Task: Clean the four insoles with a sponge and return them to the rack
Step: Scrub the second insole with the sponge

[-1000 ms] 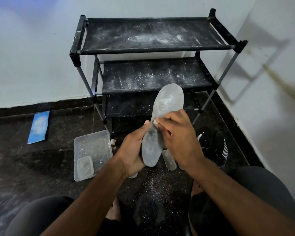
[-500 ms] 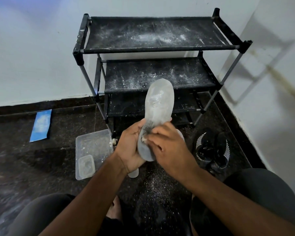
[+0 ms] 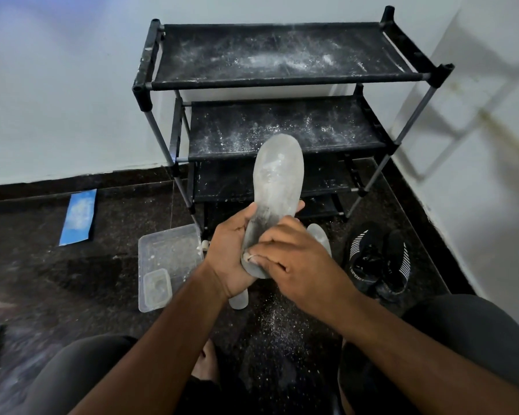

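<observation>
Insole [image 3: 277, 187] upright — both hands gripping its heel end.

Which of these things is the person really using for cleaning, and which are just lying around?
In use:
- left hand gripping the dusty grey insole
- right hand pinching a small pale sponge against its heel
- black powder-dusted shoe rack
- other grey insoles on the floor

Lying about:
- clear plastic tray
- black striped shoes
- blue card
</observation>
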